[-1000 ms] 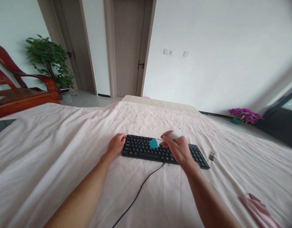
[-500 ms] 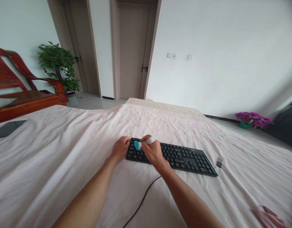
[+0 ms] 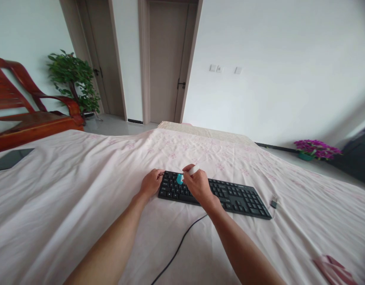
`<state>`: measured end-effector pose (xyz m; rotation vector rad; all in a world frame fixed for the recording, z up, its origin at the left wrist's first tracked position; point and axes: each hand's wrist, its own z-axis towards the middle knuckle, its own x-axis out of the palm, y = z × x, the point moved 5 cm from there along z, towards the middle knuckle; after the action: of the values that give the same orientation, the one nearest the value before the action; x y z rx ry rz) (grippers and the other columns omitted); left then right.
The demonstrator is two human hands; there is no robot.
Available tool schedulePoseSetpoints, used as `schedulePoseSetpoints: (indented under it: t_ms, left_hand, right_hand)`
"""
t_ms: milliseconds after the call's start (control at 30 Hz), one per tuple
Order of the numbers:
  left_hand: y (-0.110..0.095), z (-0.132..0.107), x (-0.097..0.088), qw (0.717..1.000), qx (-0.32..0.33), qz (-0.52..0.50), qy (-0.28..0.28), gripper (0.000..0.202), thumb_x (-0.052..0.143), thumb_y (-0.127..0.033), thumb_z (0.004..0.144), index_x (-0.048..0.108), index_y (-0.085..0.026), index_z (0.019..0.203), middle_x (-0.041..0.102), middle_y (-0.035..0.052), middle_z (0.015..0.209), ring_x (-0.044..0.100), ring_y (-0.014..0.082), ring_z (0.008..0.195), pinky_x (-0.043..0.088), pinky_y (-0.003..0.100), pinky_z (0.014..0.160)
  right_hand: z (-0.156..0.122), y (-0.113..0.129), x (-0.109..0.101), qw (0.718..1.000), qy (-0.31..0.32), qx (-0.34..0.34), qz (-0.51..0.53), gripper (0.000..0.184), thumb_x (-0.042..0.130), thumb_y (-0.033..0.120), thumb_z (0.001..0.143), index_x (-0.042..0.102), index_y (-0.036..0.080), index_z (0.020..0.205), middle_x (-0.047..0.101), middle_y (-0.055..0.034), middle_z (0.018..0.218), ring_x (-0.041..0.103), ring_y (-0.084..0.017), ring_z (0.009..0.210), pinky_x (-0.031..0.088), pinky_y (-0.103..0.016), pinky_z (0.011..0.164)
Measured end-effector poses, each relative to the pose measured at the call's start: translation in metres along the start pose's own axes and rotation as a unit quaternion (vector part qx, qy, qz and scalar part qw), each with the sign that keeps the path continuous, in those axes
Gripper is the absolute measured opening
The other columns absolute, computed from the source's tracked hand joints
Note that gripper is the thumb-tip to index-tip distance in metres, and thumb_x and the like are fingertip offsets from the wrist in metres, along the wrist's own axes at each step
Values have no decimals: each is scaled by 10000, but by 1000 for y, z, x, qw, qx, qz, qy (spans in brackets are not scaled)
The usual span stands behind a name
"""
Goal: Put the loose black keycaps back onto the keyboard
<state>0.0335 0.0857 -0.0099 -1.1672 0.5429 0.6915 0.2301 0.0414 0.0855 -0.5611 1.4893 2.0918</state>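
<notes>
A black keyboard (image 3: pixel 238 198) lies on the pale, flower-printed sheet. Its left end is gripped by my left hand (image 3: pixel 152 183), whose thumb rests at the top left corner; the far fingers are partly hidden. My right hand (image 3: pixel 198 184) is closed around a small white-handled brush (image 3: pixel 180 179). The brush's turquoise bristles touch or hover just over the keys on the left side; I cannot tell which. My right hand covers the keys near the keyboard's middle.
A black cable (image 3: pixel 180 247) runs over the sheet (image 3: pixel 90 190) towards me. Right of the keyboard lies a small dark plug (image 3: pixel 273 204). A pink cloth (image 3: pixel 335 269) is at the lower right, a dark flat panel (image 3: pixel 12 159) at the left. Beyond stands a wooden chair (image 3: pixel 36 95).
My right hand and the brush have moved a little to the right along the keys. My left hand keeps its place on the keyboard's left end.
</notes>
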Motion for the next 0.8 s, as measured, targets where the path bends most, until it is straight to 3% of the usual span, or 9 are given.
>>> schedulePoseSetpoints:
  t_ms: [133,233,367,500,633,800]
  left_hand:
    - [-3,-1,-2,1000,1,2,2,336,436,-165,823,650,-227,1074,666,38,1073,599,165,962,431,254,840]
    - [-4,-1,-2,1000,-3,2,6,333,432,-163,825,653,-223,1068,666,37,1079,599,168,969,432,259,849]
    - [-4,-1,-1,1000,-16,8,8,322,438,-176,835,657,-227,1066,666,38,1090,600,175,982,433,263,850]
    - [-4,-1,-1,1000,-16,3,10,324,440,-183,835,661,-232,1066,666,38,1090,599,175,986,432,258,835]
    - [-3,-1,-1,1000,-11,-2,9,331,435,-183,830,657,-228,1070,667,39,1078,600,172,973,430,260,846]
    - [-2,-1,-1,1000,-9,-4,11,335,434,-187,834,653,-222,1086,665,39,1088,601,169,974,433,257,855]
  right_hand:
    - [-6,1,-2,997,58,20,49,223,448,234,750,653,168,807,643,-16,541,614,-158,520,435,-223,519]
    - [-1,2,-14,996,4,24,86,250,444,272,772,649,166,869,656,-21,574,623,-165,543,446,-229,523]
    - [5,-1,-18,998,-46,1,47,268,455,309,796,649,178,925,654,-18,597,628,-168,587,450,-235,553]
    - [-1,-10,-12,999,1,20,30,222,466,269,771,657,183,846,648,-17,576,625,-165,569,449,-229,535]
    - [-6,-13,-19,992,58,71,89,213,448,224,732,644,173,798,643,-16,553,610,-161,491,457,-230,478]
    - [4,-14,-35,991,-45,46,115,260,454,307,787,633,166,911,687,-38,693,647,-161,577,488,-239,535]
